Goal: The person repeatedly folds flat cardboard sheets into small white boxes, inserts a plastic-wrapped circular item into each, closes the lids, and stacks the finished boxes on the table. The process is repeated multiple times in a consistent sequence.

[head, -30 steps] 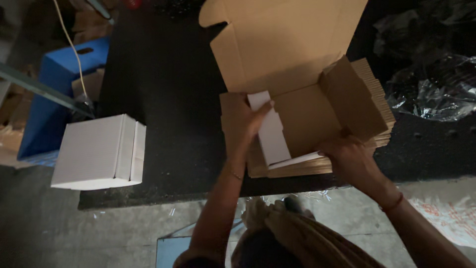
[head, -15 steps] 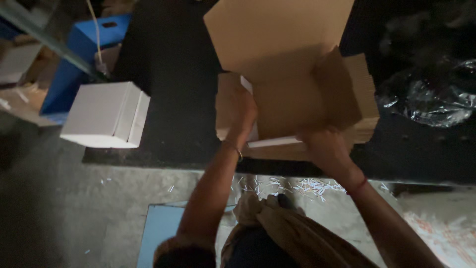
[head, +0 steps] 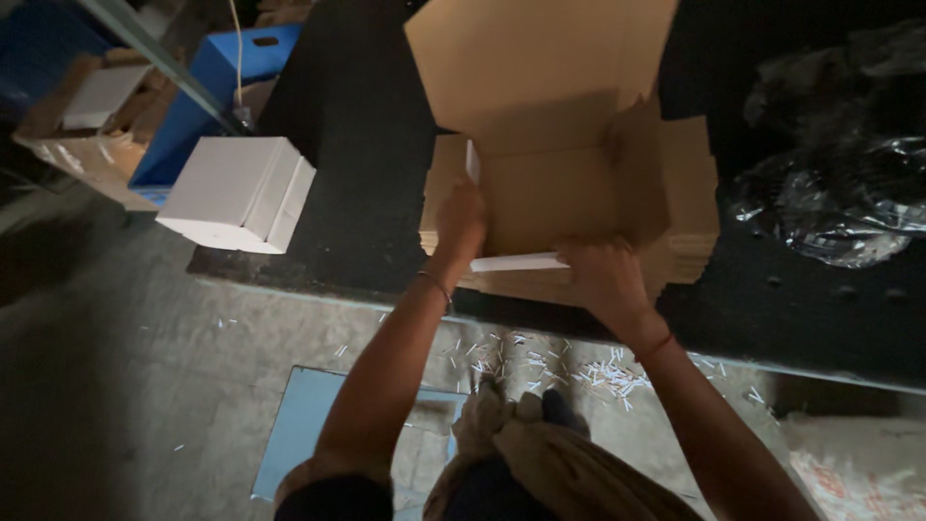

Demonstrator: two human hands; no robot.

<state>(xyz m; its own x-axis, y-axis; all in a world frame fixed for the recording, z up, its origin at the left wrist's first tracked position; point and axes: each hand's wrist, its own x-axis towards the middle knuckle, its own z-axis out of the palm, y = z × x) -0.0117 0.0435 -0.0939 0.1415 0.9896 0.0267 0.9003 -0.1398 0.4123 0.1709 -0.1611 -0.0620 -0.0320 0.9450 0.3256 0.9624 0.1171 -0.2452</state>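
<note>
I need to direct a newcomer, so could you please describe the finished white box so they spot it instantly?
Start at the black table. The white box sits closed at its near left corner, overhanging the edge. Unlike the brown box, it is white and untouched.

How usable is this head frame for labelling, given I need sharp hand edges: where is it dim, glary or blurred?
Head view: lighting is dim and uneven; the cardboard box and white box catch most light, while the black table loses detail. Glare sits on the plastic wrap. The left hand and right hand look slightly soft; the floor is murky.
</note>
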